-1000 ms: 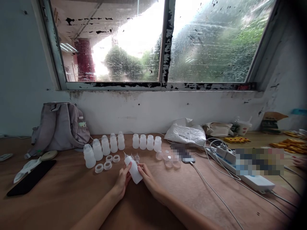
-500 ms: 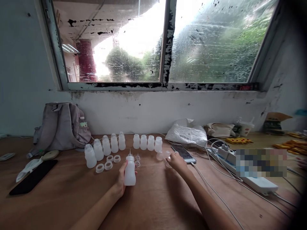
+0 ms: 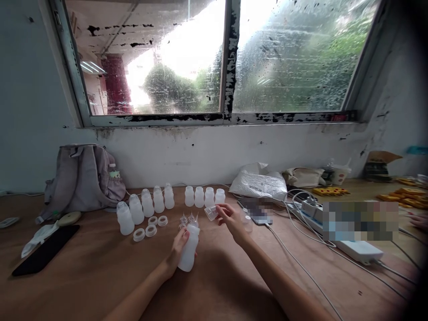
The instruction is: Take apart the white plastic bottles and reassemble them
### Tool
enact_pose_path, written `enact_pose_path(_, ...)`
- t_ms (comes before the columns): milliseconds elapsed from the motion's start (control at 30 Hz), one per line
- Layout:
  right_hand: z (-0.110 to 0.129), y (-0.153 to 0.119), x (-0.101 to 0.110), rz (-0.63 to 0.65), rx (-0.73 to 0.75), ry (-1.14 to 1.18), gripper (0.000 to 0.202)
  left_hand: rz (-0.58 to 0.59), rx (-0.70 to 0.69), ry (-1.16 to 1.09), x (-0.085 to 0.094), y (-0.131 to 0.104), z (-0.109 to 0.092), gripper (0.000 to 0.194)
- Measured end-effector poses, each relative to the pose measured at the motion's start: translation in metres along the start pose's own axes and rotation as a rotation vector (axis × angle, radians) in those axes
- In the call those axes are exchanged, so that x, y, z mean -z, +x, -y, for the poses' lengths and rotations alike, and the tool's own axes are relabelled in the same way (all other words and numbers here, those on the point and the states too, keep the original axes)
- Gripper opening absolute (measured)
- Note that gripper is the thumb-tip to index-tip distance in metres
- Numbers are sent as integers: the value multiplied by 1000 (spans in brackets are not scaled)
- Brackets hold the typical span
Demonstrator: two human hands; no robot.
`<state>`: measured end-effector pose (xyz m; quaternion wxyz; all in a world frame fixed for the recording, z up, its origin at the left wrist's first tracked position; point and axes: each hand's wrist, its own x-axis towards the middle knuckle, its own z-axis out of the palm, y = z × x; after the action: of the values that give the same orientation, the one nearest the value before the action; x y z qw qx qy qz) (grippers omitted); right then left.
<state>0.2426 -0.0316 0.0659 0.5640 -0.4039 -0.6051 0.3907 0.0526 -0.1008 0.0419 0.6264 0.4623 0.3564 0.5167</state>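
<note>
Bottle (image 3: 188, 249), brown wooden table (image 3: 83, 276), rain-streaked window (image 3: 294, 58)

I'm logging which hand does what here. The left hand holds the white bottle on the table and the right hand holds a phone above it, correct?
Not quite. The head view shows the left hand gripping the white bottle, but the right hand holds a small clear cap, not a phone. The phone lies on the table beside that hand.

I see brown wooden table (image 3: 83, 276). On it: grey backpack (image 3: 83, 178) far left, black phone (image 3: 45, 249), two rows of white plastic bottles (image 3: 174, 198), loose screw rings (image 3: 149, 225), white plastic bag (image 3: 259, 185), power strip (image 3: 351, 247) with cables, right.
</note>
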Motion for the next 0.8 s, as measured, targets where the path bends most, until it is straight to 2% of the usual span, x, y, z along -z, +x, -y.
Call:
enact_pose_path(100,4,-3,-1,-14,12,36,37,84,29,26,-2,-3,2,45)
enact_pose_path(200,8,-9,-7,47,32,5,36,136,23,46,-4,-5,1,45)
enact_pose_path(467,14,-21,-25,163,59,-47,36,150,24,97,-2,-3,4,48)
enact_pose_path(800,10,-25,-27,157,90,-118,32,167,-44,234,-1,-2,6,45)
